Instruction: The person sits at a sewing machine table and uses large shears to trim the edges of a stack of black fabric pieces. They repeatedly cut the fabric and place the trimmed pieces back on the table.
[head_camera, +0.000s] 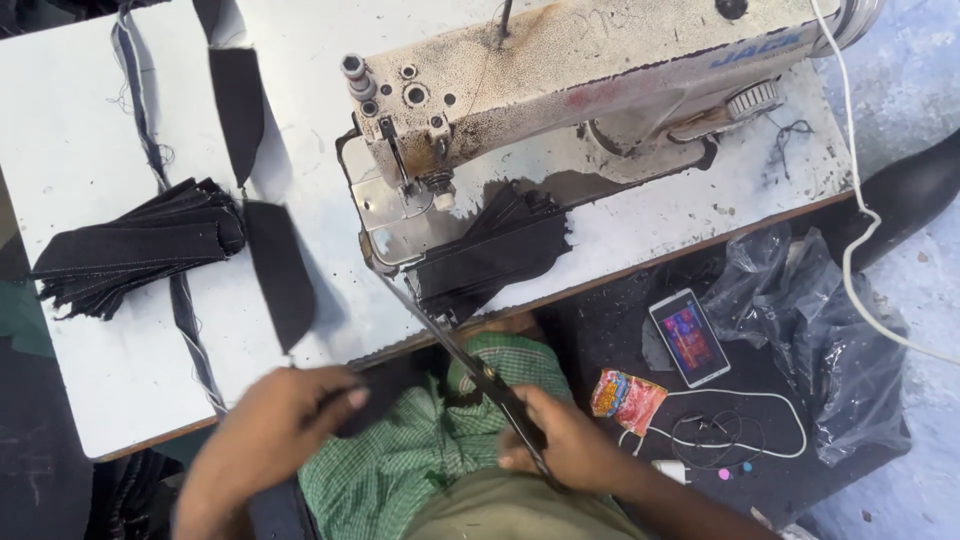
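Observation:
My right hand (563, 440) grips the handles of long metal scissors (455, 355), whose blades point up toward the sewing machine's needle plate (390, 215). My left hand (275, 420) holds a dark piece of fabric (375, 390) at the table's front edge, over my green checked lap. A stack of dark denim pieces (495, 255) lies on the white table just right of the needle. The worn sewing machine (560, 70) stands across the back.
A second fanned stack of dark pieces (140, 250) lies at the left, with loose dark pieces (280, 270) and a stitched strip (190, 330) beside it. To the right lie a lit phone (690, 337), a small snack packet (627, 398), earphones (720, 430) and a plastic bag (830, 340).

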